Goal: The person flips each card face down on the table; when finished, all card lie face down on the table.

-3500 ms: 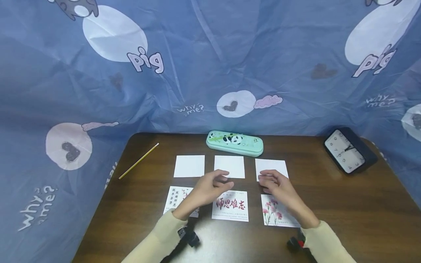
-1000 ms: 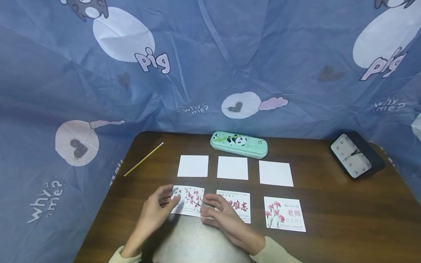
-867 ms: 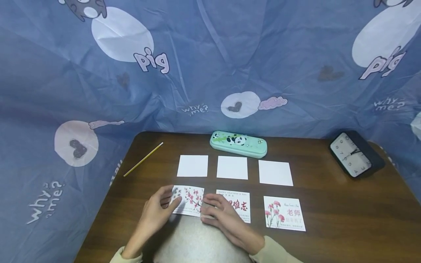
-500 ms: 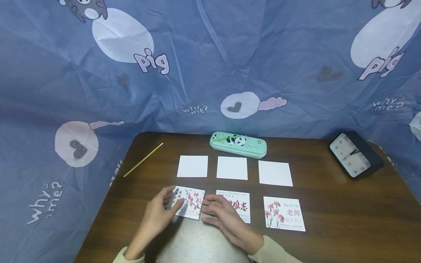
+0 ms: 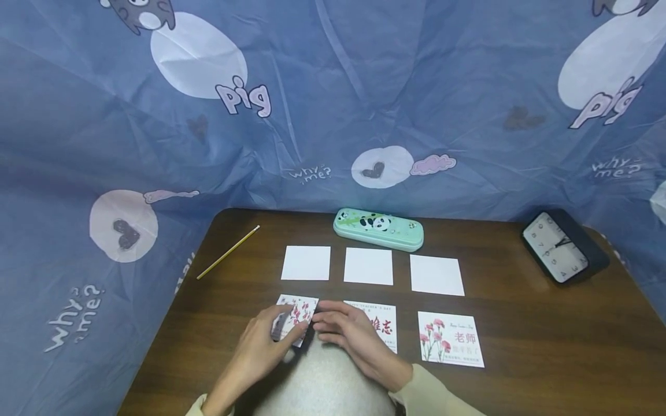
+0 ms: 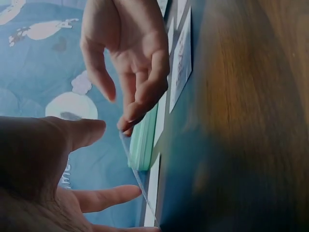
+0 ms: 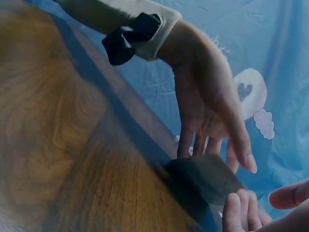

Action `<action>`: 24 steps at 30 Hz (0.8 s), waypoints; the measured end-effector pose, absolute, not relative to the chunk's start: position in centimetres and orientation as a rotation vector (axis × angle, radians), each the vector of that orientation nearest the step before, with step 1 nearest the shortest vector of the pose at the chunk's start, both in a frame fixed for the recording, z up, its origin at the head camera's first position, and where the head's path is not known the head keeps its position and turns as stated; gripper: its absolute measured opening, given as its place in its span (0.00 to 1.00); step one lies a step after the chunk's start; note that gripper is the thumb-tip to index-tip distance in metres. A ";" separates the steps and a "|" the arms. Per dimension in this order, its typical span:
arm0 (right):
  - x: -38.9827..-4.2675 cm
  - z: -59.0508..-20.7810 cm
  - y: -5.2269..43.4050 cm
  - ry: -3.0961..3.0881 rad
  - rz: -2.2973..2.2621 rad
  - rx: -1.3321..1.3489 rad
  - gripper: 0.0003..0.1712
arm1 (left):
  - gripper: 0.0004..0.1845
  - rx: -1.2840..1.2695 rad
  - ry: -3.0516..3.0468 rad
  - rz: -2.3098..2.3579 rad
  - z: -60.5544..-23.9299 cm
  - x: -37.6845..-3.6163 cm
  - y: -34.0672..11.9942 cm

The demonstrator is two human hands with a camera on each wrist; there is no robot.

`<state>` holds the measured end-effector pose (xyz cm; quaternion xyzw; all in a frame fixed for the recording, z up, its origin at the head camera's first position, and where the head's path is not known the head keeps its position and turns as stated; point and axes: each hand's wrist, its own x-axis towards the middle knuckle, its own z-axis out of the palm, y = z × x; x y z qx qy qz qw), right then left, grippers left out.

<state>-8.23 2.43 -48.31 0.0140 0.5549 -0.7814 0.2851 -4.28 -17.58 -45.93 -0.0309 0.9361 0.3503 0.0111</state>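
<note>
A card with red blossoms [image 5: 303, 311] is tilted up between both hands in the head view. My left hand [image 5: 260, 344] has its fingers against the card's left side, the thumb standing apart. Fingertips of my right hand [image 5: 356, 341] meet the opposite edge. In the left wrist view the card [image 6: 134, 166] is a thin slanted line between the two hands' fingertips. Its shaded underside [image 7: 207, 179] faces the right wrist view. Partly behind the right hand lies a card with red lettering [image 5: 384, 327]. A card with pink carnations [image 5: 450, 341] lies further right.
White cards form a row behind: left [image 5: 306, 263], middle [image 5: 368, 266] and right [image 5: 436, 275]. A mint pencil case [image 5: 378, 229] stands at the back of the wooden table [image 5: 531, 329]. A yellow pencil [image 5: 228, 253] lies left; a black clock [image 5: 562, 245] stands right.
Both hands moved left and towards me, reaching the blossom card. Since half a second ago its left side has tilted up and its visible width has narrowed. The other cards stay put.
</note>
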 end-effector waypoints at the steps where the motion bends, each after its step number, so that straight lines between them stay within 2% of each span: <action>1: -8.3 -48.4 2.3 1.483 -2.084 0.036 0.26 | 0.27 -0.096 2.915 1.096 -45.9 -4.2 -17.5; 6: -8.6 -48.9 1.7 1.489 -2.078 0.022 0.21 | 0.28 -0.063 2.882 1.144 -45.7 -3.9 -17.2; 9: -8.5 -49.0 1.5 1.513 -2.057 0.008 0.22 | 0.25 -0.043 2.844 1.211 -45.5 -3.9 -17.1; 15: -8.2 -49.0 1.4 1.532 -2.001 -0.016 0.31 | 0.18 -0.002 2.655 1.529 -45.5 -4.1 -16.9; 24: -8.2 -48.7 1.3 1.582 -1.991 -0.005 0.43 | 0.14 0.107 2.514 1.836 -45.2 -4.2 -17.3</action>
